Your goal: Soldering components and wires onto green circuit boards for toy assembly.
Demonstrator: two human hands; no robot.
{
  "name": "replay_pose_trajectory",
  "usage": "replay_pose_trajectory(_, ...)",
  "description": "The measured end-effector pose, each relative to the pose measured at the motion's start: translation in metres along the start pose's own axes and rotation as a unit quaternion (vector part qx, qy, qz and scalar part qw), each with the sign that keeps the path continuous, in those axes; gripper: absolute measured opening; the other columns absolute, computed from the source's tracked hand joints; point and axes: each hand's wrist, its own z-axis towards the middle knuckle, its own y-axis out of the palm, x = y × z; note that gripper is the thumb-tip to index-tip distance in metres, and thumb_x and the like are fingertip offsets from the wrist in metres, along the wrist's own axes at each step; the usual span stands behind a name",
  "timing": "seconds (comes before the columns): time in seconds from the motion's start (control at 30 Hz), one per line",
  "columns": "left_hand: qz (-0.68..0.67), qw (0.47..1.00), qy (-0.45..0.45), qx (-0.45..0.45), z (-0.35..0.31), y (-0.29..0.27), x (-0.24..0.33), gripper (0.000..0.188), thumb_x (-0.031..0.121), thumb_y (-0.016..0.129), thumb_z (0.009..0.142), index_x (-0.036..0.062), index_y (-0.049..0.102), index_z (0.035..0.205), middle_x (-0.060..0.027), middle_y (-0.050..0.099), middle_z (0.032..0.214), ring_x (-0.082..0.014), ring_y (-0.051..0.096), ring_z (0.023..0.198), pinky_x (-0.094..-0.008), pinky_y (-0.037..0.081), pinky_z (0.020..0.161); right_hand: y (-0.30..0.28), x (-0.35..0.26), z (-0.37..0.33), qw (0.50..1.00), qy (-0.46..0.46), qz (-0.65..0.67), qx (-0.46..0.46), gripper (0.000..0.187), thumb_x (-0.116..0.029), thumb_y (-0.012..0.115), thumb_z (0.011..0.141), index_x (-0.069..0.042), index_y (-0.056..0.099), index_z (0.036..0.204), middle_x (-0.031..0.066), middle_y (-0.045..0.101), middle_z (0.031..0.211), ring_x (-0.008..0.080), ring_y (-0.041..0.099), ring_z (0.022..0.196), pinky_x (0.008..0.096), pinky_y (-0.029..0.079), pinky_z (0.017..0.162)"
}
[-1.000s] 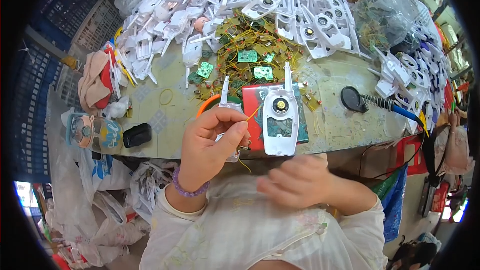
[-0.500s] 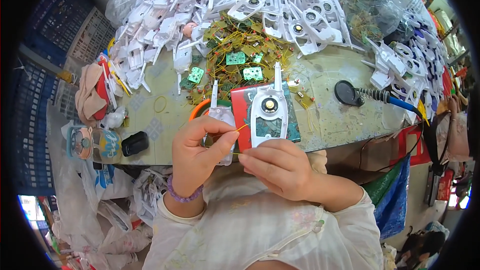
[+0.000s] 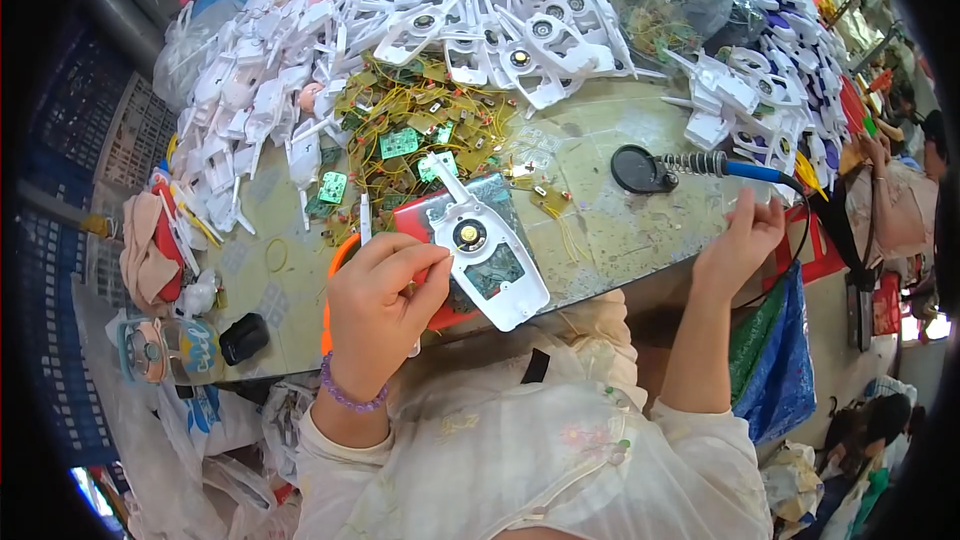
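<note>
My left hand (image 3: 385,285), with a purple bead bracelet at the wrist, is closed in a pinch at the left edge of a white plastic housing (image 3: 522,308). What its fingertips hold is too small to make out. The housing lies tilted over a red and dark green block (image 3: 527,252), with a round speaker (image 3: 468,234) in its upper part. Off to the right, my right hand (image 3: 738,242) is raised with nothing in it, its fingers loosely bent and apart. Just above it, a soldering iron (image 3: 748,169) with a blue handle rests in a spring holder (image 3: 690,164).
White plastic housings (image 3: 480,0) lie heaped at the back. In front of them is a pile of circuit boards (image 3: 400,143) with yellow wires. More housings (image 3: 745,90) are at the right. An orange ring-shaped rim (image 3: 338,275) shows beside my left hand. A black object (image 3: 243,339) lies near the front edge.
My right hand has left the housing and moved far right, below the soldering iron. The housing has turned from upright to slanted. The yellow wire between my hands is out of sight.
</note>
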Motion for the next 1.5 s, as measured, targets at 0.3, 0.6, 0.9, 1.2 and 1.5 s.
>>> replay_pose_trajectory(0.3,0.101,0.994,0.016,-0.039,0.010,0.001,0.002,0.008,0.008,0.071,0.073,0.0055,0.066,0.079,-0.0049,0.062,0.078,-0.0243,0.057,0.063,-0.0343,0.044,0.057,-0.008,-0.015,0.074,0.929,0.025,-0.254,-0.268,0.021,-0.024,0.059,0.092,-0.005,0.065,0.097,-0.0061,0.046,0.064,0.0017,0.038,0.056,0.0191,0.026,0.049)
replay_pose_trajectory(0.6,0.179,0.980,0.080,-0.038,0.013,0.006,0.008,0.007,0.009,0.068,0.074,0.0084,0.063,0.077,-0.0019,0.064,0.083,-0.0212,0.061,0.078,-0.0405,0.041,0.084,-0.064,-0.098,0.042,0.931,-0.336,-0.095,-0.109,0.020,-0.019,0.050,0.093,-0.005,0.055,0.080,0.0012,0.040,0.066,0.0087,0.037,0.055,0.0204,0.030,0.051)
replay_pose_trajectory(0.9,0.204,0.974,0.073,-0.060,0.008,0.007,0.003,0.006,0.009,0.067,0.074,0.0097,0.062,0.077,-0.0014,0.066,0.080,-0.0180,0.064,0.087,-0.0438,0.036,0.094,-0.009,-0.091,-0.050,0.833,-0.228,0.077,-0.498,0.031,-0.035,0.042,0.098,-0.006,0.050,0.089,0.0005,0.050,0.054,0.0116,0.048,0.042,0.0253,0.036,0.040)
replay_pose_trajectory(1.2,0.205,0.973,0.083,-0.060,0.007,0.008,0.004,0.007,0.008,0.066,0.072,0.0096,0.060,0.073,-0.0007,0.067,0.080,-0.0176,0.065,0.090,-0.0434,0.035,0.095,0.007,-0.089,-0.055,0.769,-0.239,0.104,-0.583,0.018,-0.018,0.058,0.089,-0.001,0.056,0.092,0.0047,0.056,0.060,0.0205,0.056,0.047,0.0312,0.043,0.042)
replay_pose_trajectory(1.5,0.207,0.974,0.080,-0.053,0.007,0.008,0.003,0.008,0.007,0.066,0.072,0.0090,0.059,0.072,-0.0015,0.067,0.080,-0.0176,0.065,0.090,-0.0437,0.035,0.095,0.017,-0.092,-0.054,0.753,-0.235,0.072,-0.610,0.014,-0.015,0.059,0.087,-0.002,0.057,0.090,0.0044,0.057,0.060,0.0203,0.057,0.048,0.0317,0.044,0.044)
